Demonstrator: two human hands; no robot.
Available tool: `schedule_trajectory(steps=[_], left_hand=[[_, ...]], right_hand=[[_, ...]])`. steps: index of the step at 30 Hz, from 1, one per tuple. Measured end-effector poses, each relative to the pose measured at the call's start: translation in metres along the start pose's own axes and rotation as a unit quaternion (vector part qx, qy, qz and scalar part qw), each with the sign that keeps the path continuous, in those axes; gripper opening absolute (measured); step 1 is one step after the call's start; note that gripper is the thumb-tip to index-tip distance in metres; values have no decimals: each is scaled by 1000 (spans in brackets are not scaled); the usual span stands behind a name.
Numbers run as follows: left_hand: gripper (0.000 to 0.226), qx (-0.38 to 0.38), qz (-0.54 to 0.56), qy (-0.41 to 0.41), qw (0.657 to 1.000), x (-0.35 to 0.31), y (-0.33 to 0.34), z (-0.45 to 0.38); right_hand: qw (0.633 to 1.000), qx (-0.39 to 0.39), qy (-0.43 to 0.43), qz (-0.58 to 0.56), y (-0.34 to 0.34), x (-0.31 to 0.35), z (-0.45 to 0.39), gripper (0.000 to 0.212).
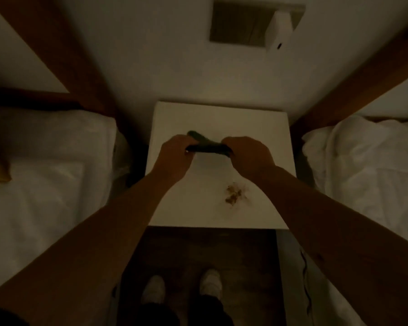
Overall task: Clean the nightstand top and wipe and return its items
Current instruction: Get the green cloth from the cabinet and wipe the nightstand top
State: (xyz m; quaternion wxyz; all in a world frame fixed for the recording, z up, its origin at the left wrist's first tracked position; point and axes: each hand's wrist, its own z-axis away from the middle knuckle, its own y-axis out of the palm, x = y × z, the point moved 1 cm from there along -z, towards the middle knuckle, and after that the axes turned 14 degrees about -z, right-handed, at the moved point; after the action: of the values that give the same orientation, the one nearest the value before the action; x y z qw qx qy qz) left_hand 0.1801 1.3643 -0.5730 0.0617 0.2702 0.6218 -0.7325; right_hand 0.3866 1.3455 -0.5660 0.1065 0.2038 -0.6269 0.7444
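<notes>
Dim frame, detail limited. Both hands are over the middle of the white nightstand top [257, 128], holding one dark greenish item [206, 145] between them: it looks like a cloth or some flat dark object, can't tell which. Left hand [174, 156] has fingers curled round its left end; right hand [247, 154] has fingers curled round its right end. The item spans the gap between the two hands, roughly level, with a rounded greenish bit sticking up at the far-left end just beside the left hand's knuckles. Can't tell whether the item touches the top or sits just above it. Small patch of brown crumbs [234, 194] lies on the top, near and right of centre, just beside the right forearm, apart from the held item. Top's near edge runs across the frame just beyond the dark wood floor [198, 255]; its far edge sits against the white wall [174, 55]. Left bed [45, 184] and right bed [368, 172], both in white linen, flank the nightstand closely, with only narrow dark gaps at either side. Wooden bed-frame beams run up both sides. On the far wall, above and right, a recess [238, 24] with a white box-shaped device [280, 29] at its right edge. The person's two white shoes [210, 282] stand on the floor, near side of the nightstand. A dark cable [306, 278] hangs along the right bed's near edge.
</notes>
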Motion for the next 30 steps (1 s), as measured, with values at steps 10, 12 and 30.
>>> schedule_trajectory(steps=[10, 12, 30], left_hand=[[57, 62, -187, 73, 978, 71, 72, 29], [58, 68, -253, 47, 964, 78, 73, 33], [56, 47, -324, 41, 944, 79, 85, 33]], right_hand=[[999, 37, -17, -15, 63, -20, -19, 62], [994, 93, -52, 5, 71, -8, -29, 67], [991, 131, -30, 17, 112, 11, 34, 73]])
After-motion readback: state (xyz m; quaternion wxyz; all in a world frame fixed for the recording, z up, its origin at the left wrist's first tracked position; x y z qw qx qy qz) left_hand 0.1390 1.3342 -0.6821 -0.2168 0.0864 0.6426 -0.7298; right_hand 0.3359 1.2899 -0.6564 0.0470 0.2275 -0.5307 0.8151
